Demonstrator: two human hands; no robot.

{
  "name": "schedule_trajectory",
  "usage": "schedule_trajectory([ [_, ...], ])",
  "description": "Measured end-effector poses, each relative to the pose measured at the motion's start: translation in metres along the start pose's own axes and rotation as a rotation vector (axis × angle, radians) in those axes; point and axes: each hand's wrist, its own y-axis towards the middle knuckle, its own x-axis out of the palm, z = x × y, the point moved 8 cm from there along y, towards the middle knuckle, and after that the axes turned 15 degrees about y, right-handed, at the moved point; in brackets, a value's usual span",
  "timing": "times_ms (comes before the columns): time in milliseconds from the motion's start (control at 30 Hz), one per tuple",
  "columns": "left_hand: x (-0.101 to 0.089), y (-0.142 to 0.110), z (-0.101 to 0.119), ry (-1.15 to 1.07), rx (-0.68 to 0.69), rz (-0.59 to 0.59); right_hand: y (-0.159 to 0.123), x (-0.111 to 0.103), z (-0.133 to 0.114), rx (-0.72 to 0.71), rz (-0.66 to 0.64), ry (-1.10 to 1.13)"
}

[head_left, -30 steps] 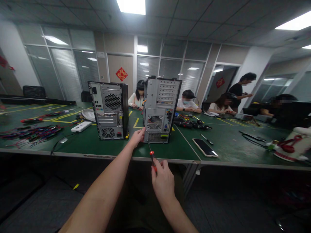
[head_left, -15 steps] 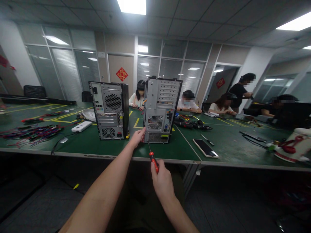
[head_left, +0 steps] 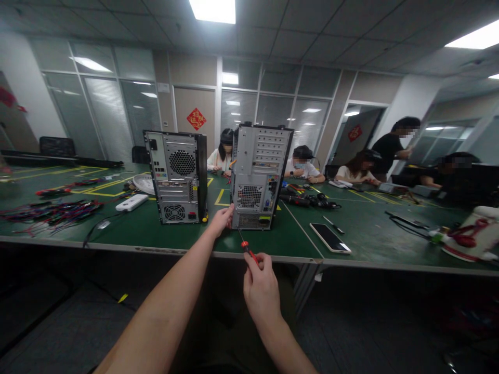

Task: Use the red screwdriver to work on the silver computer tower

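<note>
A computer case (head_left: 246,171) stands upright with its metal back facing me. My left hand (head_left: 223,220) grips its lower left edge; some of the fingertips are hidden there. In my right hand (head_left: 262,283) is a red-and-black screwdriver (head_left: 245,246), its handle held between thumb and fingers. The shaft points up and away, and its tip meets the bottom left edge of the case's back; the exact contact is too small to make out. To the left stands a second computer case (head_left: 177,179), also back towards me, apart from both hands.
On the green table (head_left: 210,241) lie tangled wires (head_left: 54,213), a white power strip (head_left: 131,202), a phone (head_left: 330,238) and black cables (head_left: 323,201). A cream bag (head_left: 468,234) sits at right. Several people work across the table, and one person (head_left: 390,148) stands behind.
My right hand's fingers have shifted on the screwdriver handle, now further forward and more closed. My left hand and the cases stay put. The standing person has moved slightly right.
</note>
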Motion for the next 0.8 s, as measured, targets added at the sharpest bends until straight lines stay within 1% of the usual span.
schedule_trajectory([
  [200, -0.001, -0.001, 0.002, 0.001, 0.023, 0.0, -0.001, 0.001, -0.003, 0.05, -0.03, 0.063],
  [333, -0.001, -0.001, 0.002, 0.006, 0.031, -0.005, 0.0, 0.001, -0.004, 0.041, -0.035, 0.064],
  [400, -0.001, -0.001, 0.002, 0.012, 0.03, -0.003, 0.001, 0.002, -0.002, 0.051, -0.041, 0.099],
  [533, -0.001, -0.002, 0.002, 0.011, 0.024, 0.004, 0.001, 0.006, 0.01, 0.169, -0.056, 0.213],
  [600, -0.001, -0.002, 0.002, 0.002, 0.016, 0.006, 0.001, 0.007, 0.013, 0.196, -0.059, 0.227],
  [667, -0.001, -0.002, 0.001, -0.004, 0.01, 0.006, 0.0, 0.006, 0.01, 0.167, -0.046, 0.19],
  [800, -0.001, -0.001, 0.0, -0.005, 0.016, 0.003, -0.001, 0.002, 0.002, 0.079, -0.043, 0.02],
])
